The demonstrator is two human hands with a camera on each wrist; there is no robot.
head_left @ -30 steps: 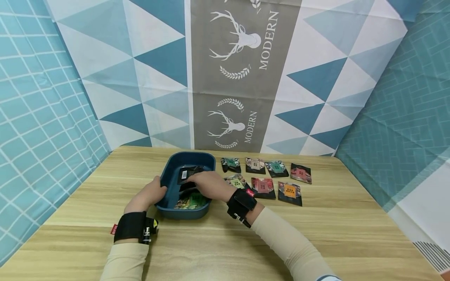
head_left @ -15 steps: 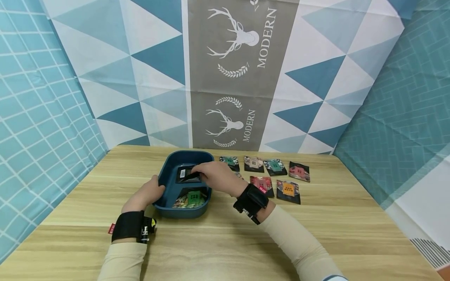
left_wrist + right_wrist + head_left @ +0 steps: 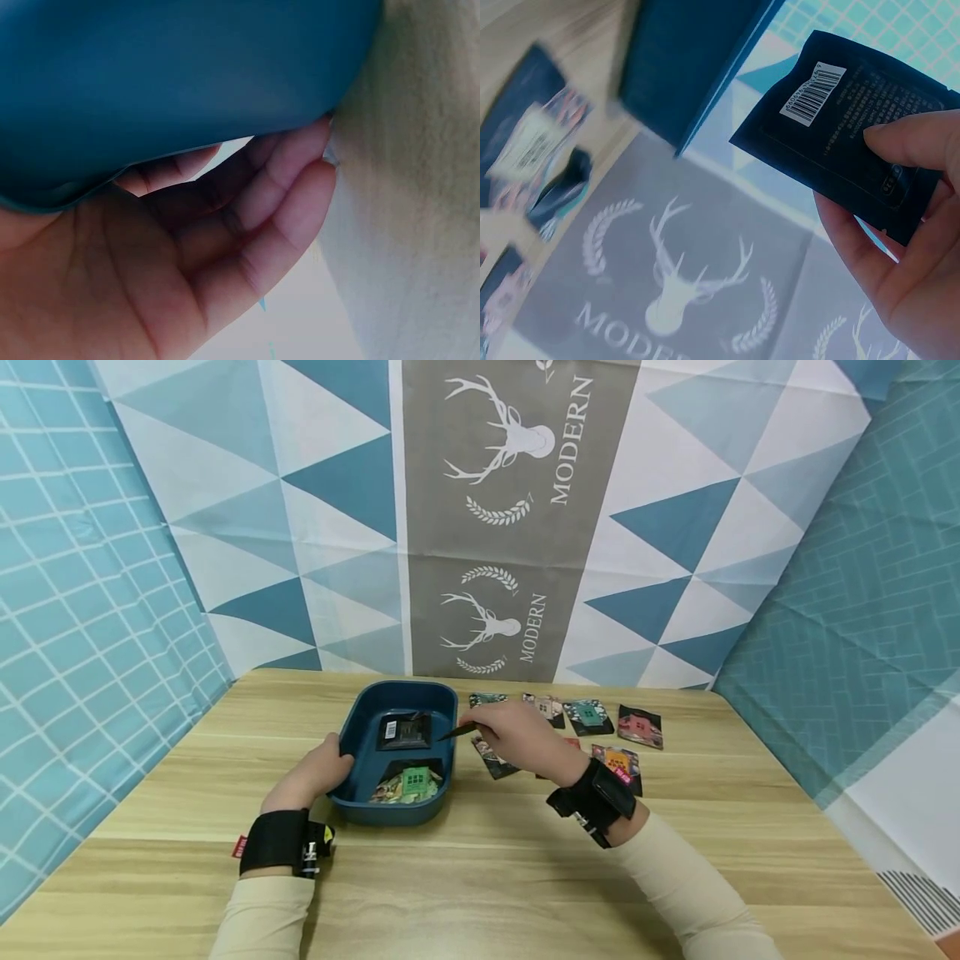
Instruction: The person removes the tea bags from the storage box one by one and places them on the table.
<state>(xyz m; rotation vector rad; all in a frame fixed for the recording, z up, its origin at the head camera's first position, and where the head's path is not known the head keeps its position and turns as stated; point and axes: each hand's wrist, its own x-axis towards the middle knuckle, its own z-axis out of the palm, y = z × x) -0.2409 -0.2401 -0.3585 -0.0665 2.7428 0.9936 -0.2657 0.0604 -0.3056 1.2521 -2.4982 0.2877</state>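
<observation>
My left hand (image 3: 311, 772) grips the left rim of a dark blue plastic bin (image 3: 390, 815). In the left wrist view its fingers (image 3: 262, 232) curl below the bin's wall. Between thumb and fingers, my right hand (image 3: 521, 739) pinches a black sachet (image 3: 832, 127), just above the bin's right rim. The right wrist view shows the barcode on this sachet. Two more sachets lie in the bin: a black one (image 3: 405, 732) with its barcode side up at the back, and a green-labelled one (image 3: 412, 782) at the front.
Right of the bin, several sachets lie in two rows on the wooden table (image 3: 480, 877). An orange-labelled one (image 3: 618, 760) and a red-labelled one (image 3: 640, 727) are farthest right. My right hand partly hides others. A patterned cloth (image 3: 337, 527) hangs behind the table.
My right hand has lifted a sachet out of the bin and moved right with it, over the rim. The left hand keeps its grip on the bin.
</observation>
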